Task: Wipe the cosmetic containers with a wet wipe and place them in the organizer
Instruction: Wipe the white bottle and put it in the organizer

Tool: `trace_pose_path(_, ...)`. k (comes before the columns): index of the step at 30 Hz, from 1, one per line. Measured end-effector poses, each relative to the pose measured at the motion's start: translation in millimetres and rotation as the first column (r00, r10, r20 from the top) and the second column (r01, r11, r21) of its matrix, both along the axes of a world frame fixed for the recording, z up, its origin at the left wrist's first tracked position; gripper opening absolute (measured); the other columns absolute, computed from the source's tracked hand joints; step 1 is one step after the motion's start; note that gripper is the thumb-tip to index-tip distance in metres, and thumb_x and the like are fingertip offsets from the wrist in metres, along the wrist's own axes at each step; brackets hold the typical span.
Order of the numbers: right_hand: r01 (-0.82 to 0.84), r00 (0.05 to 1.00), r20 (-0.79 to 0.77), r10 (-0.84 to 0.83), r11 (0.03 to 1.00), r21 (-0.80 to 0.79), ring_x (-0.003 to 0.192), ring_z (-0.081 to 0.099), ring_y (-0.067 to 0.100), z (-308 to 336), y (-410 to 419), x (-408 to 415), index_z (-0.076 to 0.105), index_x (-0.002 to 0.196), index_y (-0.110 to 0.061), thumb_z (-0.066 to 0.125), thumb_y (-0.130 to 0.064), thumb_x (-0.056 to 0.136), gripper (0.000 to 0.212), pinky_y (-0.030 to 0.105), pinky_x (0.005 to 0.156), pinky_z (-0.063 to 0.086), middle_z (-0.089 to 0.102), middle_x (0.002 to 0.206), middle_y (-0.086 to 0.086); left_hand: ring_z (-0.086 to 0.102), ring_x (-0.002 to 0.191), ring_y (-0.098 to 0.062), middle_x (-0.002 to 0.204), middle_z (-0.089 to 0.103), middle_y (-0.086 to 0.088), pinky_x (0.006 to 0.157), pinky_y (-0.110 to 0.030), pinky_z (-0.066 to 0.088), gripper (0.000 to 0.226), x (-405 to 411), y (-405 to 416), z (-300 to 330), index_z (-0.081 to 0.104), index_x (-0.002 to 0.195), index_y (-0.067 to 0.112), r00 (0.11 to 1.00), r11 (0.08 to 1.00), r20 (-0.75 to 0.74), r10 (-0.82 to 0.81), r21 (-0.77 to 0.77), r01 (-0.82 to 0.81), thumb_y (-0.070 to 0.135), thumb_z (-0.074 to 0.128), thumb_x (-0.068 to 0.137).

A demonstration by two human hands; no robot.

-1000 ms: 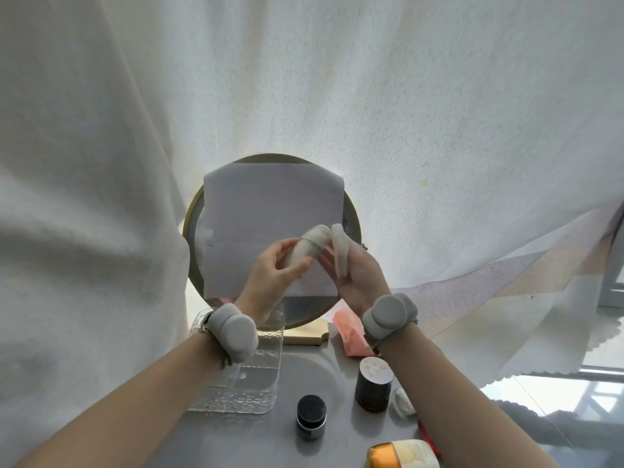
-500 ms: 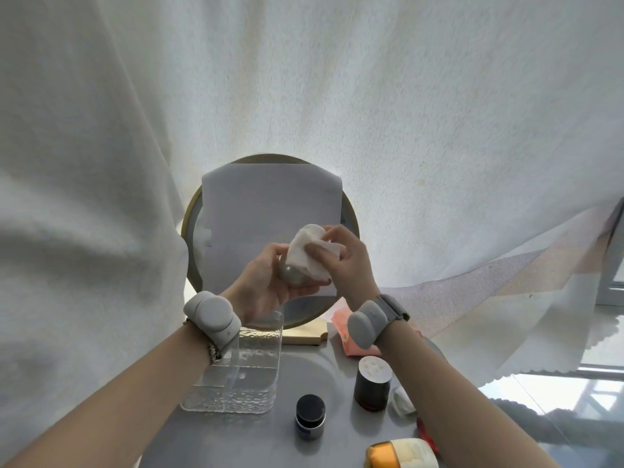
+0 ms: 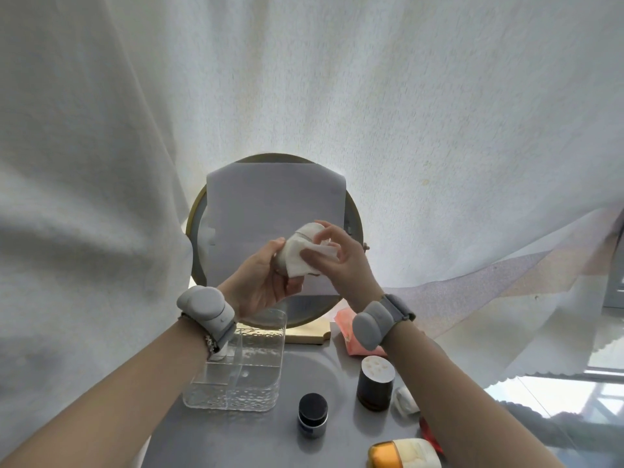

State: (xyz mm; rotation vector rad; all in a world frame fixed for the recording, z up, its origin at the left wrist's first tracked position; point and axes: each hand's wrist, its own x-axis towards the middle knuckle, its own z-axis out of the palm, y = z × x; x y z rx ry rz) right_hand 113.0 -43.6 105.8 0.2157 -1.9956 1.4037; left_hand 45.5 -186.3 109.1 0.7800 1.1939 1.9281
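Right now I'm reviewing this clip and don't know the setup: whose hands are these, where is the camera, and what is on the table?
No machine here: a person's two bare hands, filmed by one camera worn on their head, looking down. The left hand grips a small pale container. The right hand presses a white wet wipe against it. Grey bands sit on both wrists. On the grey table lie a clear organizer, a black-capped jar, a dark brown jar, an orange-capped bottle and a pink packet. Behind stands a round mirror, mostly covered by paper.
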Motion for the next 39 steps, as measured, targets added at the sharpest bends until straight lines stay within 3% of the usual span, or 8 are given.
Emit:
trace_pose_path(4, 0.108, 0.987, -0.101, -0.128, 0.978, -0.178, 0.087, 0.066, 0.027, 0.7, 3.7, 0.2, 0.061, 0.088, -0.012, 0.069, -0.013, 0.085, 0.009, 0.042, 0.074, 0.057, 0.068, 0.091, 0.007, 0.047, 0.047, -0.009, 0.087, 0.068, -0.020, 0.052, -0.018, 0.048, 0.044, -4.2, -6.8, -4.7, 0.052, 0.113, 0.005, 0.997, 0.997, -0.015, -0.070, -0.016, 0.070, 0.041, 0.029, 0.100)
trace_pose_path(6, 0.131, 0.981, -0.092, -0.168, 0.939, -0.318, 0.080, 0.065, 0.032, -1.2, 5.6, -0.5, 0.059, 0.096, 0.000, 0.067, -0.014, 0.086, 0.019, 0.038, 0.061, 0.058, 0.064, 0.088, 0.019, 0.049, 0.049, -0.008, 0.095, 0.069, -0.021, 0.055, -0.018, 0.050, 0.048, -7.5, -9.3, -5.8, 0.052, 0.117, 0.006, 0.994, 0.992, -0.017, -0.112, -0.052, 0.111, 0.045, 0.031, 0.098)
trace_pose_path(9, 0.112, 0.990, -0.022, -0.138, 0.877, -0.467, 0.078, 0.066, 0.024, -6.5, 5.6, -2.0, 0.056, 0.103, 0.004, 0.068, -0.017, 0.085, 0.030, 0.029, 0.055, 0.058, 0.060, 0.088, 0.015, 0.052, 0.053, -0.009, 0.105, 0.067, -0.023, 0.059, -0.020, 0.052, 0.051, -17.8, -14.8, -9.2, 0.049, 0.123, 0.007, 0.990, 0.983, -0.047, -0.132, -0.135, 0.125, 0.048, 0.039, 0.093)
trace_pose_path(15, 0.325, 0.934, 0.277, -0.227, 0.862, -0.389, 0.083, 0.070, 0.030, -24.3, 10.3, -14.8, 0.061, 0.103, 0.003, 0.072, -0.013, 0.081, 0.030, 0.036, 0.061, 0.061, 0.064, 0.103, 0.022, 0.055, 0.058, -0.012, 0.102, 0.069, -0.021, 0.058, -0.021, 0.053, 0.059, -50.3, -28.0, -20.9, 0.052, 0.121, 0.010, 0.969, 0.916, -0.246, 0.024, -0.383, -0.120, 0.052, 0.058, 0.081)
trace_pose_path(19, 0.412, 0.875, 0.391, -0.286, 0.864, -0.290, 0.096, 0.065, 0.031, -36.3, 24.7, -19.6, 0.060, 0.109, 0.000, 0.068, -0.011, 0.083, 0.030, 0.035, 0.065, 0.061, 0.060, 0.112, 0.017, 0.056, 0.064, -0.016, 0.088, 0.062, -0.012, 0.055, -0.024, 0.051, 0.046, -80.5, -41.0, -29.3, 0.063, 0.099, 0.011, 0.819, 0.730, -0.535, 0.208, -0.472, -0.494, 0.050, 0.068, 0.076)
trace_pose_path(25, 0.369, 0.880, 0.415, -0.231, 0.882, -0.293, 0.086, 0.063, 0.022, -48.0, 33.2, -23.7, 0.058, 0.101, -0.004, 0.070, -0.011, 0.082, 0.023, 0.020, 0.044, 0.054, 0.056, 0.105, 0.012, 0.065, 0.071, -0.018, 0.082, 0.069, -0.006, 0.063, -0.029, 0.054, 0.042, -109.3, -38.3, -49.8, 0.071, 0.085, 0.011, 0.514, 0.423, -0.857, -0.016, -0.472, -0.774, 0.049, 0.077, 0.069)
trace_pose_path(30, 0.310, 0.883, 0.430, -0.189, 0.923, -0.229, 0.092, 0.062, 0.024, -56.3, 37.1, -29.2, 0.058, 0.108, -0.005, 0.071, -0.017, 0.082, 0.032, 0.026, 0.056, 0.059, 0.056, 0.101, 0.007, 0.062, 0.079, -0.020, 0.084, 0.068, -0.010, 0.068, -0.028, 0.047, 0.046, -119.2, -18.7, -69.3, 0.072, 0.085, 0.004, 0.492, 0.331, -0.856, -0.157, -0.515, -0.791, 0.049, 0.074, 0.073)
trace_pose_path(39, 0.254, 0.901, 0.415, -0.127, 0.929, -0.268, 0.074, 0.060, 0.018, -65.4, 44.4, -28.0, 0.056, 0.088, -0.016, 0.067, -0.011, 0.084, 0.012, 0.015, 0.043, 0.049, 0.054, 0.089, 0.000, 0.065, 0.090, -0.031, 0.094, 0.067, -0.011, 0.067, -0.030, 0.046, 0.046, -131.0, 2.0, -101.5, 0.053, 0.072, 0.013, 0.429, 0.170, -0.835, -0.345, -0.505, -0.846, 0.052, 0.075, 0.069)
